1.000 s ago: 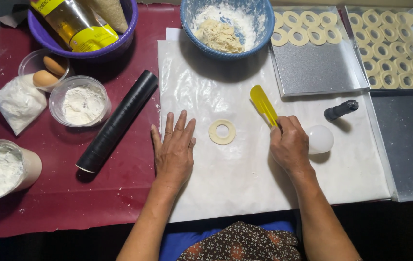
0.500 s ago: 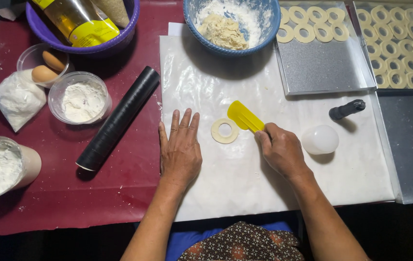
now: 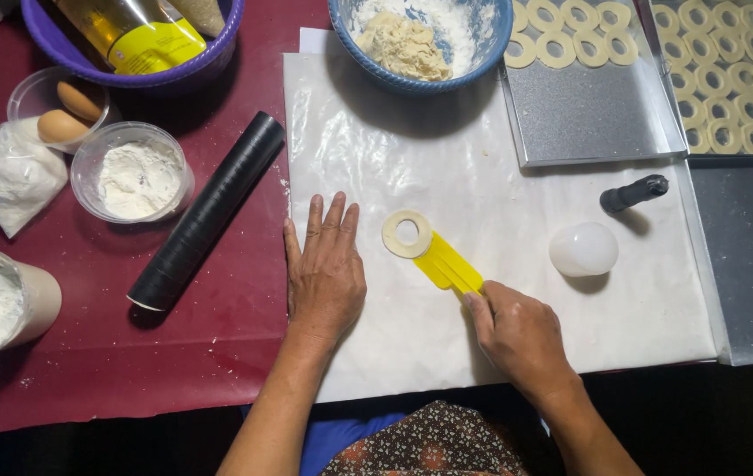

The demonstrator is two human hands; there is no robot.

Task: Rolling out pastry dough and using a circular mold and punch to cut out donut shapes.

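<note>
The yellow scraper [image 3: 447, 263] has slid under the dough ring [image 3: 407, 234]. The right hand [image 3: 517, 335] grips its handle; the left hand [image 3: 325, 269] lies flat, open, just left. Lifting needs care.

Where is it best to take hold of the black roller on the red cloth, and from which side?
Probably at the middle of the black roller, coming from above with fingers across its width. It lies flat and slanted on the red cloth, with free cloth along both long sides. The left hand lies flat on the white sheet just right of its lower end, nearest to it. The right hand holds the yellow scraper.
</note>
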